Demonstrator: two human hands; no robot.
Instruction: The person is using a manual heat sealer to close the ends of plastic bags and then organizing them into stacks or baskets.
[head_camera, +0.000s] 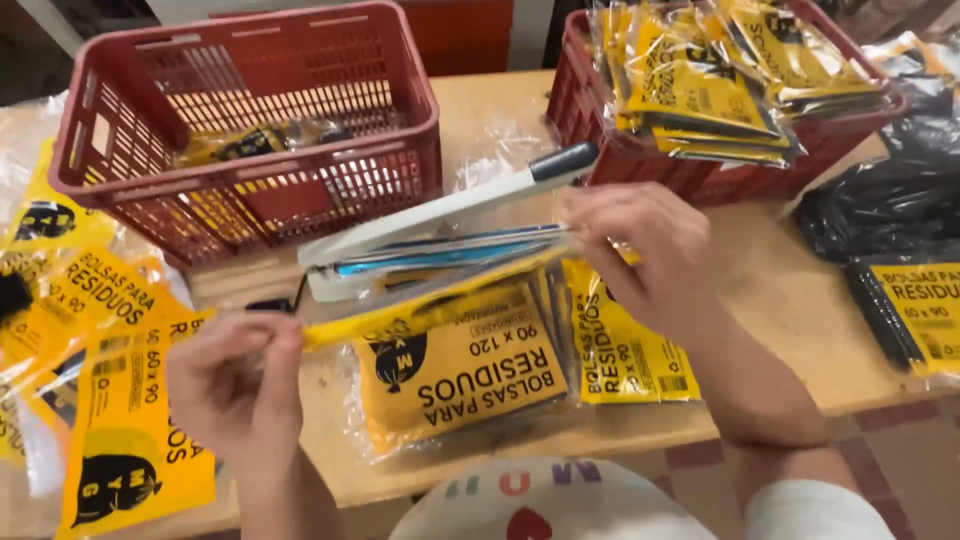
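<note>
My left hand (235, 385) pinches the near end of a clear plastic packet with a yellow label (440, 300), and my right hand (640, 250) grips its far end. The packet is stretched flat between them, just in front of the jaws of a white heat sealer (430, 225) whose arm with a dark handle is raised. Under the packet lies a stack of packed yellow-and-black bag packets (470, 375) on the wooden table (770, 300).
A red plastic crate (250, 120) at the back left holds a few packets. A second red crate (700, 165) at the back right is piled with packets. Loose yellow labels (110, 400) lie left, black bags (880, 210) and another packet right.
</note>
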